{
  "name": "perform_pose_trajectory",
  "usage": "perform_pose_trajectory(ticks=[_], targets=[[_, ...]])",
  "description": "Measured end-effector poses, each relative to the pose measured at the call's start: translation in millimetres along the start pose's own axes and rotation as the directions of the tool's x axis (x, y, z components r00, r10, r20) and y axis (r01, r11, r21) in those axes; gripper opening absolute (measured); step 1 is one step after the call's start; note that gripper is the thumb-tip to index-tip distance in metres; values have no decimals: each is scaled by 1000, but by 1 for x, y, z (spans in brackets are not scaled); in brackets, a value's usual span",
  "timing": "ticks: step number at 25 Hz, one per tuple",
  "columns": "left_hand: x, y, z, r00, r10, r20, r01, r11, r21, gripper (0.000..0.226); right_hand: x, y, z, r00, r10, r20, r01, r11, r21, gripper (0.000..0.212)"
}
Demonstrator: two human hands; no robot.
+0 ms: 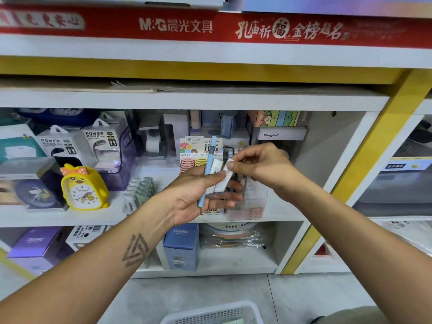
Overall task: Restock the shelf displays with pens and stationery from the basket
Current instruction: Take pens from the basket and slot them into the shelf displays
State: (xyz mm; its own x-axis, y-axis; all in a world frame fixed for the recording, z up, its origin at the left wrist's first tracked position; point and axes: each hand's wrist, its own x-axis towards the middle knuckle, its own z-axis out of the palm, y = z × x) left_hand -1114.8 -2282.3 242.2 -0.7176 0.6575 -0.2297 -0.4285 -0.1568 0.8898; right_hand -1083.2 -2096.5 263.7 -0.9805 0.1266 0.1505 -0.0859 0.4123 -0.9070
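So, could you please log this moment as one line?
left hand: holds light blue pen, white pieces | right hand: pinches small white piece

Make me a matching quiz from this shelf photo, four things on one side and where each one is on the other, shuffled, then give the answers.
Things:
1. blue pen
2. yellow duck clock
3. white basket
4. small white packet

Places:
A. on the floor below the arms
B. pinched by the right hand
C. standing on the middle shelf, left side
D. held upright in the left hand

Pairs: 1-D, 2-C, 3-A, 4-B
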Motion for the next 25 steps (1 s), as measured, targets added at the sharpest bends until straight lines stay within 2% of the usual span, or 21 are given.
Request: perform_pose_trajectory(ticks=[2,4,7,10,13,15,19,23,25], targets=[[0,2,-4,1000,-6,-14,5,999,-53,25,4,-2,0,999,46,-9,-44,988,151,10],[0,5,-10,995,3,-102,-6,1000,-29,26,7,-5,-1,997,78,13,-78,953,293,8],[-4,8,-19,978,-4,-211,14,999,46,24,10,-8,2,997,68,44,-79,928,364,11],[-9,14,-27,976,-13,-219,15,1000,5,23,12,-10,12,997,22,70,-45,939,341,13],[-14,20,-36,963,41,-268,-39,999,16,21,16,-12,19,993,-49,109,20,967,254,13],[-17,23,-43,943,114,-313,-96,993,73,19,16,-13,24,981,-80,174,56,989,135,12],[-24,31,-56,893,258,-369,-146,941,306,21,13,-20,45,968,-78,240,81,997,-1,13],[-31,36,-62,897,267,-351,-140,927,348,20,13,-30,59,953,-138,268,160,985,-62,15],[-35,36,-64,907,254,-336,-130,928,350,19,14,-35,67,939,-105,327,136,988,-75,20]])
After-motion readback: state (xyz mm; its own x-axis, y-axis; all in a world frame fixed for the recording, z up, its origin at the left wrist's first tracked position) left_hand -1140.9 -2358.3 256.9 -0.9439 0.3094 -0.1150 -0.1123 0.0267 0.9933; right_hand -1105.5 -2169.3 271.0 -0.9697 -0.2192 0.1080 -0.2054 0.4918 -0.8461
